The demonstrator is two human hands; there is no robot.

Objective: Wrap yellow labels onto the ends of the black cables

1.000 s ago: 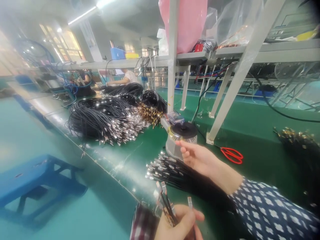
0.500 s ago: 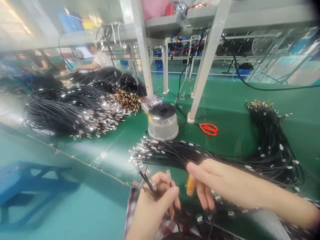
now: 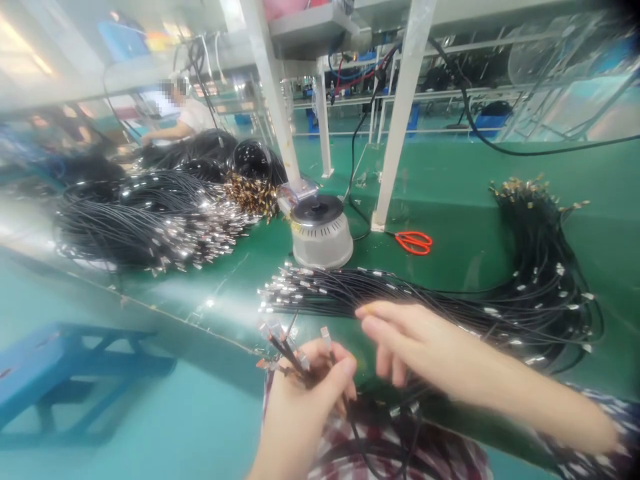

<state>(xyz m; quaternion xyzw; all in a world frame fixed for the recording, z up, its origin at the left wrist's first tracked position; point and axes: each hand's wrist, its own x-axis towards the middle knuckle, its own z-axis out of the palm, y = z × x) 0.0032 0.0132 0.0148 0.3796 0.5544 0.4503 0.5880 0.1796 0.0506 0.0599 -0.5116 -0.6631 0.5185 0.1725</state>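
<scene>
My left hand (image 3: 305, 393) is closed around a few thin black cables (image 3: 287, 350) whose metal-tipped ends stick up above my fingers, low in the middle of the view. Just to its right, my right hand (image 3: 400, 340) reaches left over the bundle of black cables (image 3: 400, 300) that lies across the green table (image 3: 475, 200). Its fingers are bent and pressed together near the cable ends in my left hand; I cannot see what, if anything, they pinch.
A round white and black machine (image 3: 320, 230) stands behind the bundle, with red scissors (image 3: 414, 241) to its right. Big heaps of black cables (image 3: 150, 220) lie at the left. White frame legs (image 3: 397, 113) rise from the table. A blue stool (image 3: 75, 373) stands on the floor, and another person (image 3: 175, 120) works far back.
My right hand came back from the round machine to just above my left hand. The orange thing seen at its fingers half a second ago no longer shows. The view tilted down.
</scene>
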